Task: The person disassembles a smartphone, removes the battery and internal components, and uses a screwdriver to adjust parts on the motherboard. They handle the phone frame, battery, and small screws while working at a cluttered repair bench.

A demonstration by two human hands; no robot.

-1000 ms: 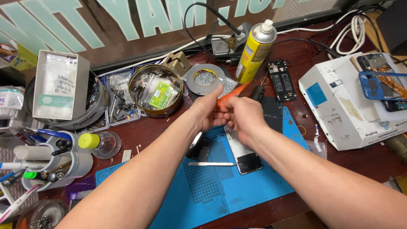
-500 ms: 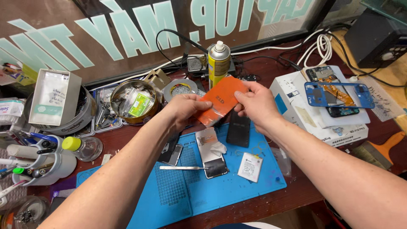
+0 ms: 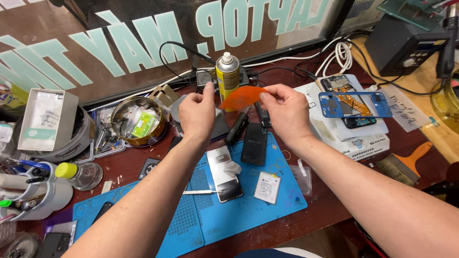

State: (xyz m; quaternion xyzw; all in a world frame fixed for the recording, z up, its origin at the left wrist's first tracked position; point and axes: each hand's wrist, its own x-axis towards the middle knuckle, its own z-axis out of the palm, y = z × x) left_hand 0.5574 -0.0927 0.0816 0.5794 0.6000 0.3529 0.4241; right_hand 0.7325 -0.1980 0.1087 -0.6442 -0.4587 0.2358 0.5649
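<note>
Hands: left hand likely pinching, right hand gripping orange sheet | sheet between them, above blue mat

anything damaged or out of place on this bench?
Nothing spilled or broken that shows. The orange sheet is bowed between the left hand and right hand, not flat. An opened phone lies on the blue mat with its back off, and a bare blue phone frame sits on a white box.
</note>
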